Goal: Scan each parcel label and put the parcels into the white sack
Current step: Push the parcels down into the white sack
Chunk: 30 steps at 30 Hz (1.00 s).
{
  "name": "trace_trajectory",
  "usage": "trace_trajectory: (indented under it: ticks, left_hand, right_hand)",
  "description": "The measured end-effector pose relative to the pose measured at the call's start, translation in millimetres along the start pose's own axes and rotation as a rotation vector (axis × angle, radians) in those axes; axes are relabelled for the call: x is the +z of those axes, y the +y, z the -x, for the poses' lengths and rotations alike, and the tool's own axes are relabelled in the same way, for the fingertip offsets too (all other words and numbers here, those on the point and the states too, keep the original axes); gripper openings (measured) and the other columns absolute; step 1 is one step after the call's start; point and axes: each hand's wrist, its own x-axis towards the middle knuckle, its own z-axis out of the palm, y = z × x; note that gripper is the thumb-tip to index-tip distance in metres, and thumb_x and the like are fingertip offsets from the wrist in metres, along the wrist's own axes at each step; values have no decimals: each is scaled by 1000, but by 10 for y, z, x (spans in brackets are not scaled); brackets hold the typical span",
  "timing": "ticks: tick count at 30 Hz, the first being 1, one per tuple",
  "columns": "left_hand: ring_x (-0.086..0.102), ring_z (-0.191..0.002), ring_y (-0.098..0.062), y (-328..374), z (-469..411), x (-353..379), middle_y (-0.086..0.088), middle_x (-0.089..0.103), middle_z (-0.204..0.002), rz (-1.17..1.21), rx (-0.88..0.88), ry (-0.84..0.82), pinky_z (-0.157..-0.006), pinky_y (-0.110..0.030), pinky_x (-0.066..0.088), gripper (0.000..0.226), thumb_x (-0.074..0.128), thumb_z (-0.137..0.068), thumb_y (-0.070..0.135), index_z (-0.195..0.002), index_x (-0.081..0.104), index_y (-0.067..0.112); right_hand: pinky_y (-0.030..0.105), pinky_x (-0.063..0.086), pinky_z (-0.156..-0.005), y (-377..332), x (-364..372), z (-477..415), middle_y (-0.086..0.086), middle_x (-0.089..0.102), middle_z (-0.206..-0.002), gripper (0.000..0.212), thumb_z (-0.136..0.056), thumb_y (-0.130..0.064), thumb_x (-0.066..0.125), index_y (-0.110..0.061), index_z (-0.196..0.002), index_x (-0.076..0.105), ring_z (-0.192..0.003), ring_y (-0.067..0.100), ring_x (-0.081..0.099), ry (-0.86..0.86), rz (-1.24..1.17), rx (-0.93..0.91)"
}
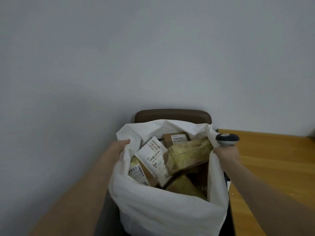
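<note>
Left hand [121,148]: fingers curled over the left rim of the white sack [162,210], gripping the cloth and drawing it outward.

Right hand [227,155]: closed round the handle of the scanner [227,139], whose dark head stands above the knuckles. The same hand appears to pinch the sack's right rim as well, though a fold hides the exact hold.

Contents: the mouth is held wide between the two hands, and several parcels are piled inside, near the rim. A white-labelled parcel [151,155] leans against a crumpled padded parcel [189,154]. A brown box [177,138] sits behind them, and another labelled parcel [136,171] lies at the lower left.

Surroundings: a chair back [172,114] stands behind the sack, a wooden table [272,159] lies to the right, and a plain wall is beyond.

Risks, as judged:
- The right hand carries a double load. If its grip loosens, the scanner may fall into the sack or the rim may collapse inward.
- The sack is soft and looks nearly full. If either rim is released, it may slump and spill the upper parcels.
- The leaning white-labelled parcel could slide if the sack is shaken or lifted unevenly
</note>
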Motion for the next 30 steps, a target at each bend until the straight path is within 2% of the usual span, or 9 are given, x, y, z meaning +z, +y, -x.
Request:
trace_trajectory:
  ticks: [2,4,7,10,16,20,23,27,30]
  left_hand:
    - [67,-84,-18,125,21,104,-23,60,-118,-45,110,128,-74,-23,49,40,57,-95,20,-123,55,-9]
    - [62,-87,-28,416,105,148,-20,63,-99,-98,251,269,-74,-34,46,37,60,-92,23,-110,61,-10]
    - [51,-77,-20,989,266,185,-15,54,-81,-80,441,341,-67,-32,38,23,57,-93,21,-88,62,-1]
    - [50,-75,-19,1294,307,167,-12,55,-74,29,518,391,-68,-32,38,20,58,-93,22,-86,61,3]
    - [64,-92,-34,1026,254,192,-20,67,-99,-130,413,472,-83,-42,53,35,55,-94,28,-106,67,-2]
    - [58,-77,-22,1396,257,370,-11,62,-88,133,542,405,-75,-38,52,14,56,-94,18,-93,67,10]
    - [52,-72,-20,1497,197,483,-12,57,-77,115,611,404,-70,-37,48,17,53,-94,18,-83,62,9]
    - [64,-93,-30,1065,-20,374,-20,67,-104,-15,430,468,-87,-48,53,29,51,-93,20,-109,66,1]
    - [62,-99,-39,743,-26,267,-24,65,-108,-107,323,515,-88,-48,51,32,50,-94,23,-109,64,-2]
  right_hand:
    - [44,54,-83,-50,-1,17,11,51,-78,15,-88,-6,63,-1,-97,53,-79,30,56,22,-31,38]
    - [42,54,-80,-237,-24,54,12,52,-77,11,-87,-5,63,0,-91,54,-77,30,57,61,-89,-16]
    - [41,52,-86,-705,-163,115,16,59,-92,26,-86,-5,64,5,-109,57,-92,34,62,99,-178,-154]
    - [33,44,-78,-1031,-344,142,13,57,-97,27,-87,-8,63,-1,-112,57,-90,30,56,165,-242,-205]
    - [33,42,-74,-928,-449,121,13,56,-92,24,-86,-6,61,0,-109,57,-84,31,53,186,-229,-140]
    - [34,44,-78,-1219,-627,154,10,56,-93,17,-87,-9,58,-11,-103,53,-87,30,54,261,-288,-241]
    - [33,40,-78,-1283,-650,122,7,54,-93,15,-89,-11,57,-15,-101,49,-86,28,50,296,-294,-257]
    - [33,40,-70,-870,-430,-30,7,52,-78,13,-88,-7,56,-10,-101,51,-80,29,52,211,-137,-226]
    - [26,37,-56,-579,-287,-124,5,47,-68,11,-86,-6,60,-4,-94,52,-67,24,51,144,-67,-175]
